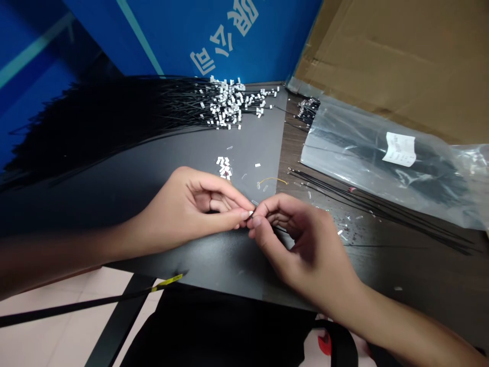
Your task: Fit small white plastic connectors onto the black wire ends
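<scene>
My left hand (202,204) is closed in a pinch on a small white connector housing (251,213) above the dark table. Fingertip to fingertip with it, my right hand (301,239) pinches a thin black wire (281,230), part of which shows beneath the fingers. The wire's end meets the housing between the hands; fingers hide how far it goes in. Just beyond my left hand lies a small heap of loose white housings (224,168). Several black wires with bare metal ends (324,189) lie on the table to the right of my hands.
At the back left lies a large bundle of black wires (153,104) with white connectors. A clear plastic bag (344,127) of wires stretches along the right, before a cardboard box (401,61). A blue panel (267,35) stands behind. Clear scraps and a yellow wire (273,179) are scattered about.
</scene>
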Motion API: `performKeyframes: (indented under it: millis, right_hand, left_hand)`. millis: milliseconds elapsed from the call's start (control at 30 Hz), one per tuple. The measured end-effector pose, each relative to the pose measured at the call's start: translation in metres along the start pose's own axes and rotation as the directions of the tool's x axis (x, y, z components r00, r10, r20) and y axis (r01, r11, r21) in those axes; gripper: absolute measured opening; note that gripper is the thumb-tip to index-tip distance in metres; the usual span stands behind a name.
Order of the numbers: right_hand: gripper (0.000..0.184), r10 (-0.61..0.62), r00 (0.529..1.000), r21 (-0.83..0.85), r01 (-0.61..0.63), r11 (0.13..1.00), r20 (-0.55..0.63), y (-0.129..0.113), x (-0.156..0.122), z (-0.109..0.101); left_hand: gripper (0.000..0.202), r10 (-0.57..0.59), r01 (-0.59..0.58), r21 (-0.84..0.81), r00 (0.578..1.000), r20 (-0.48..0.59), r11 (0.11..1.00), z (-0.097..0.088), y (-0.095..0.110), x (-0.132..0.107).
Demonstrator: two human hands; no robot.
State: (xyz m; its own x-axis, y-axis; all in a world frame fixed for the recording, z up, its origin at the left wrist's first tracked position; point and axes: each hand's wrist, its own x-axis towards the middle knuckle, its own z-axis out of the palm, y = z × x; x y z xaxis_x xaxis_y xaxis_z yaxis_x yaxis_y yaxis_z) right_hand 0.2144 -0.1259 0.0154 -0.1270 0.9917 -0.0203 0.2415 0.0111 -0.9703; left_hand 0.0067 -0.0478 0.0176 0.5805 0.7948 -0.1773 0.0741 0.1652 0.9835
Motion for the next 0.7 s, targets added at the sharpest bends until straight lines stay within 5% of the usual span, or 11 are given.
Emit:
performKeyframes:
  millis: [700]
  right_hand:
    - [0.008,-0.077,0.991,0.071,0.085,0.994,-0.105,0.009,0.009,0.011]
  left_hand:
    - [0.024,0.099,-0.104,-0.033,0.986,-0.138,0.994,0.011,-0.005,0.002]
